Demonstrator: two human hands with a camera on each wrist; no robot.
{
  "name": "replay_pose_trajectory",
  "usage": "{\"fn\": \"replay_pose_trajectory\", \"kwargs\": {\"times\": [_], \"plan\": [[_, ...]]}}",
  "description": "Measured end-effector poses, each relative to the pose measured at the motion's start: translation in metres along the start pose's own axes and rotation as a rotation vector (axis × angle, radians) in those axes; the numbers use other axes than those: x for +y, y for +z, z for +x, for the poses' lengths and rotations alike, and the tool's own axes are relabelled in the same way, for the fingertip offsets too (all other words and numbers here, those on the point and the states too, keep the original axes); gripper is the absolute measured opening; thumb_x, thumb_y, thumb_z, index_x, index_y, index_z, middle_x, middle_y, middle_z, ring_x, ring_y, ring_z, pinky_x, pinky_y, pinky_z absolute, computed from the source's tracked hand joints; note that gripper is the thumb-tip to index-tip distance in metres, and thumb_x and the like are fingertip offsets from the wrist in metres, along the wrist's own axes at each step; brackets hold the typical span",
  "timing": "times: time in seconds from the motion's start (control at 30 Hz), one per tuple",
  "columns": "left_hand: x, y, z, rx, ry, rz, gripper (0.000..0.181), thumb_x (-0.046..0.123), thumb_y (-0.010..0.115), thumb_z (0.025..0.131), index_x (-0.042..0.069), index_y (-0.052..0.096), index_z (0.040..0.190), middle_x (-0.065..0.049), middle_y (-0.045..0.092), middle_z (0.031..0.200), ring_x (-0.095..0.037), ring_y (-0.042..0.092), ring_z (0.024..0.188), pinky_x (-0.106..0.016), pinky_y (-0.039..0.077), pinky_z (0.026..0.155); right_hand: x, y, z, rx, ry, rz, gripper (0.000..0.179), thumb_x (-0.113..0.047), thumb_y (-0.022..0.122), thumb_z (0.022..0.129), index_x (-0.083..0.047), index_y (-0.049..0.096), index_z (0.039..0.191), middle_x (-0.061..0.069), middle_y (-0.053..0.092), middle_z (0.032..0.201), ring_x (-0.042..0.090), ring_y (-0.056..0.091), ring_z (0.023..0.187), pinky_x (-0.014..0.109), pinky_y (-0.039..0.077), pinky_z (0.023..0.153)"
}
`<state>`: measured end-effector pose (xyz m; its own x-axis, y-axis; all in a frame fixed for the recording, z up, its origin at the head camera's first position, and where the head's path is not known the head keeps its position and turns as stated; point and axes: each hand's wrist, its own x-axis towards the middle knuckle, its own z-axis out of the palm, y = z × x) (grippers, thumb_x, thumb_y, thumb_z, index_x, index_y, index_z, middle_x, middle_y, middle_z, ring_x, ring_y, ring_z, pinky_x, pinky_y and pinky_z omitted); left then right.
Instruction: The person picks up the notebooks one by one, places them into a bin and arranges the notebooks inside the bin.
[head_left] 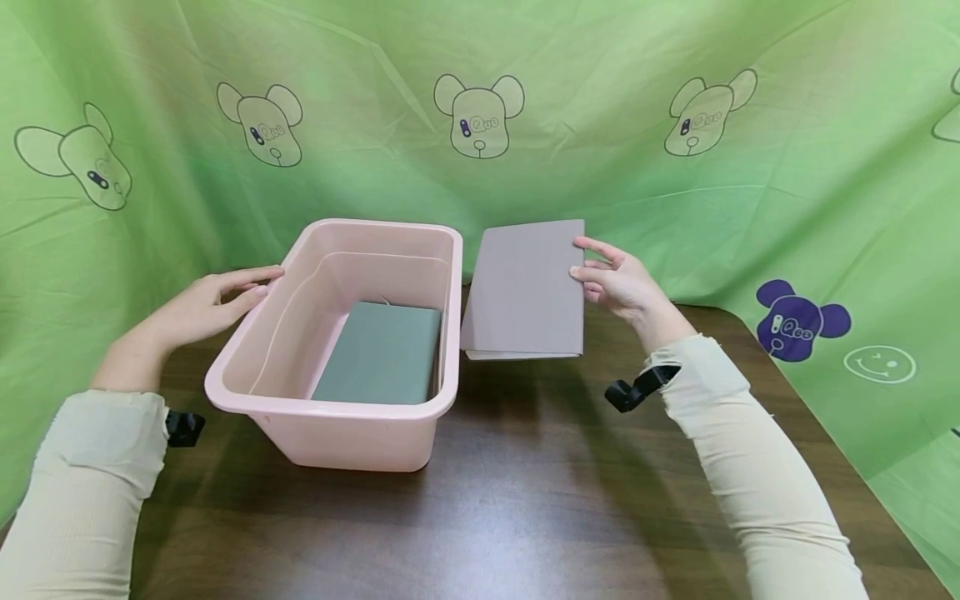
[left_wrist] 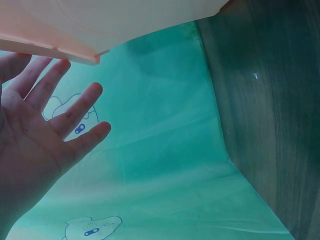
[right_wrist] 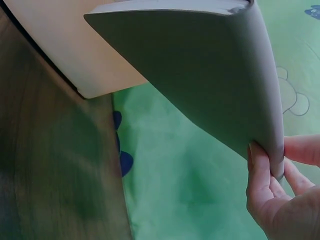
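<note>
A pink plastic bin (head_left: pixel 341 437) stands on the table, and a green book (head_left: pixel 382 354) lies inside it. My left hand (head_left: pixel 217 308) rests its fingertips on the bin's left rim; the left wrist view shows those fingers (left_wrist: pixel 75 112) spread and fairly straight. To the right of the bin, my right hand (head_left: pixel 618 283) pinches a grey hardcover book (head_left: pixel 528 287) along its right edge. That book is held up in the air and tilted, its left edge close beside the bin's right rim. From below, the right wrist view shows the book's cover (right_wrist: pixel 200 65) and the pinch at its spine.
The brown wooden table (head_left: pixel 525 508) runs under the bin. A green cloth (head_left: pixel 585 167) with printed bear heads hangs behind and along both sides. Each wrist carries a black camera mount (head_left: pixel 637 389).
</note>
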<state>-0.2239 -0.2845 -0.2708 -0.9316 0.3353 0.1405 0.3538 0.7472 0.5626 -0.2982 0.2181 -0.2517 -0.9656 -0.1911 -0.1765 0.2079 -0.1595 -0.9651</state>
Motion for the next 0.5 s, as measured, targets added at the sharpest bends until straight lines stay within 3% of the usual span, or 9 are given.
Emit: {"fn": "replay_pose_trajectory", "kwargs": {"times": [0.27,0.5], "plan": [[0.001,0.0,-0.001,-0.004,-0.018,-0.003,0.048,0.03,0.041,0.099,0.013,0.037,0.144,-0.025,0.044,0.14,-0.042,0.044,0.124,-0.059,0.038,0.094,-0.009,0.0,-0.009,0.004,-0.008,-0.016,0.073,0.008,0.063,0.082,-0.017,0.035,0.145,-0.001,0.051,0.084,0.006,0.053,0.061,0.015,0.047,0.059],[0.002,0.001,-0.001,0.006,-0.015,-0.003,0.047,0.029,0.041,0.099,0.012,0.038,0.143,-0.023,0.044,0.141,-0.04,0.046,0.121,-0.056,0.039,0.094,-0.014,0.001,-0.014,0.026,-0.052,-0.046,0.07,0.005,0.063,0.083,-0.018,0.038,0.143,-0.003,0.054,0.078,0.007,0.055,0.061,0.015,0.047,0.058]]}}
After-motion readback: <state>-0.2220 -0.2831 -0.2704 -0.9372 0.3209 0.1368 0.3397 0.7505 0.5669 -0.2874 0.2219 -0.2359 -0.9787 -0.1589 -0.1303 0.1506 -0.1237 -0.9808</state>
